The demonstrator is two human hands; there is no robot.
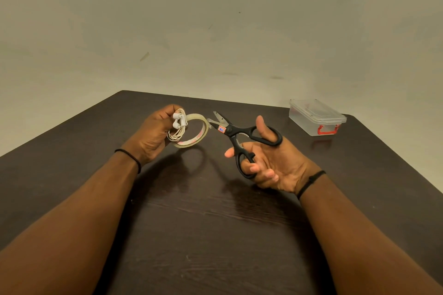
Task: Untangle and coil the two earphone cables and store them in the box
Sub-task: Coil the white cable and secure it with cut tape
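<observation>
While gripped in curled left hand (153,133) fingers with clear tape roll (194,130), thin white coiled earphone cable (177,127) hanging lengthwise downward, earbuds uppermost; right hand (268,160) fingers through black scissors (236,135).

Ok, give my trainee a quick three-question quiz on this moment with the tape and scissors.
1. True or false: the scissors have their blades closed.
2. What does the left hand hold besides the tape roll?
3. The box is: A) lid on, far right of the table; B) open, by the left hand.

Key: 1 false, the blades are open at the tape's free end, with the right hand in the handles. 2 the coiled earphone cable. 3 A.
</observation>
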